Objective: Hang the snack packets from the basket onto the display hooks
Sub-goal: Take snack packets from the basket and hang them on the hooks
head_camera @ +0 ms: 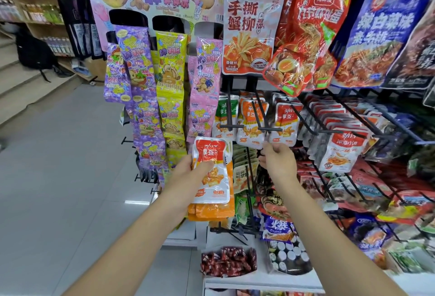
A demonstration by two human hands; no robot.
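Left grip (188, 170) around snack packets (210, 152)

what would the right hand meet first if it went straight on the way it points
Most likely the hanging orange-and-white packets on the black hook just above: the right hand has its fingertips at their lower edge. Whether they already touch is unclear.

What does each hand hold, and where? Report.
Left hand grips a packet stack by its left edge, thumb on the front. Right hand touches the bottom edge of a hanging packet; grip unclear.
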